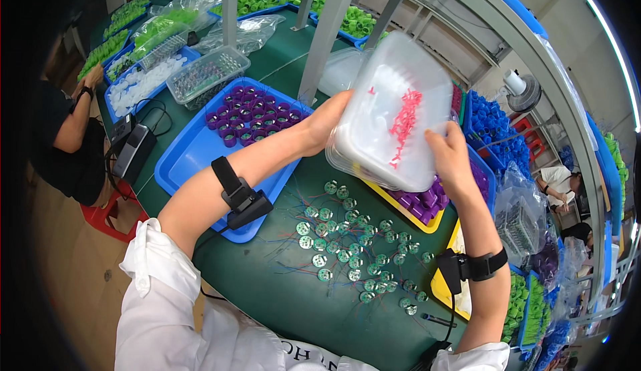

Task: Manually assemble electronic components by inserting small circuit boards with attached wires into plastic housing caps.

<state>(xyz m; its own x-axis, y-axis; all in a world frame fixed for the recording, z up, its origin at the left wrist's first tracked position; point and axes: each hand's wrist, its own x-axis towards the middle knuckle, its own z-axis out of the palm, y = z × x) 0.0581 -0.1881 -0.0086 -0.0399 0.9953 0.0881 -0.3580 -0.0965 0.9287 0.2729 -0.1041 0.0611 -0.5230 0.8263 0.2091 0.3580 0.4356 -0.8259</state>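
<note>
Between both hands, tilted above the table, is a translucent white plastic tub (427,71) that looks like several nested together. Small pink plastic pieces (404,123) lie in a streak across its bottom. My left hand (328,121) is closed on the tub's left side, its fingers partly hidden behind the wall. At the right side my right hand (449,151) grips the tub with the thumb on the wall. Below it, round green circuit boards (343,255) with thin wires are spread on the green table (267,291).
On the left, a blue tray (183,164) holds purple cups (230,134) with wires. A yellow tray (431,225) of purple parts stands under the tub. Grey metal posts (327,37) rise behind. Another person's arm (75,117) is at far left, near a tray of white pieces (140,87).
</note>
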